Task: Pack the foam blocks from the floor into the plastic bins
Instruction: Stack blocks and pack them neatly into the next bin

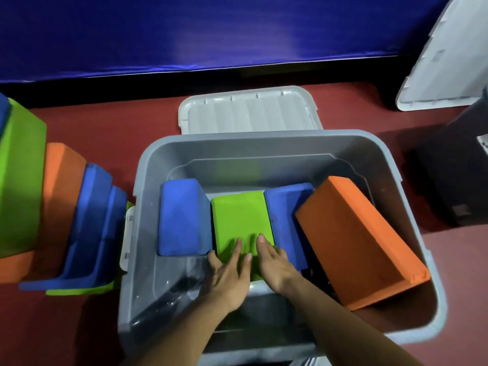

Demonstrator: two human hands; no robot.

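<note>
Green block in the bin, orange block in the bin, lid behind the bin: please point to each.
green block (239, 217), head view, bare top face, far half.
orange block (353, 233), head view, middle of its broad face.
lid (248, 114), head view, ribbed middle.

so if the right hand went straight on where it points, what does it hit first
The right hand lies flat on the green block, so it would slide along that top; beyond it, probably the far wall of the bin, depth unclear.

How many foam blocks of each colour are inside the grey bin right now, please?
Blue blocks: 2
Green block: 1
Orange block: 1
Total in the bin: 4
</note>
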